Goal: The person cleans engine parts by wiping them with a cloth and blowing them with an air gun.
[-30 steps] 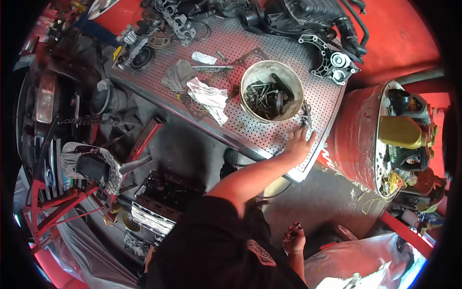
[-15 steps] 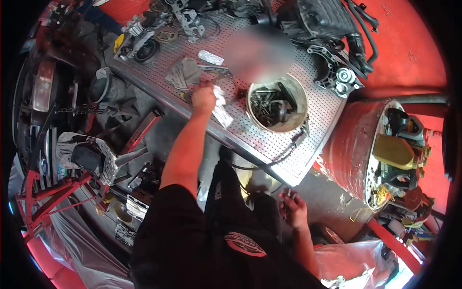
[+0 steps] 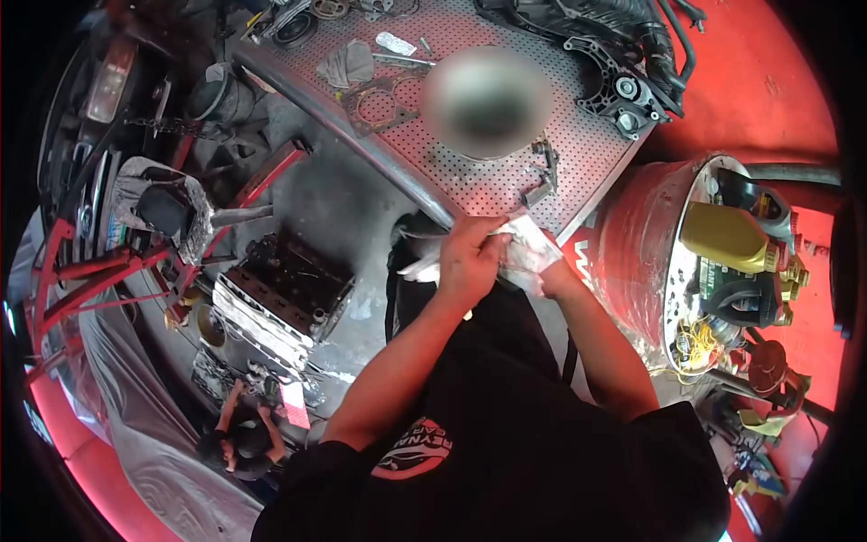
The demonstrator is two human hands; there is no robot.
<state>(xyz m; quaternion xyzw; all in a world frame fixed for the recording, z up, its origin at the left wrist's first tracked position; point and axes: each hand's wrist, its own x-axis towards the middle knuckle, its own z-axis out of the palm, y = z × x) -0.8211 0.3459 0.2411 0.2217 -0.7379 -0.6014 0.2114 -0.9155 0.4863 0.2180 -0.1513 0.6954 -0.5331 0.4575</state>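
Note:
In front of my torso, my left hand (image 3: 472, 264) grips a crumpled white cloth (image 3: 535, 247), part of which hangs out to its left. My right hand (image 3: 560, 278) is against the cloth from the right, its fingers hidden by it, so what else it holds is not visible. Beyond them on the perforated metal table (image 3: 479, 185) stands a bucket (image 3: 488, 104), mostly blurred. A dark metal piece (image 3: 542, 181) lies to the near right of the bucket. A gasket (image 3: 375, 107) and a grey rag (image 3: 346, 66) lie left of the bucket.
A red drum (image 3: 637, 244) topped with bottles stands right of the table. An engine block (image 3: 284, 294) sits on the floor at left, beside a red stand (image 3: 262, 181). Another person (image 3: 242, 443) is at lower left. Metal engine parts (image 3: 623, 90) lie at the table's far right.
My left hand has come back from the table to my torso with the white cloth. My right hand, lower and apart before with small dark items, has risen to meet it. The view has shifted.

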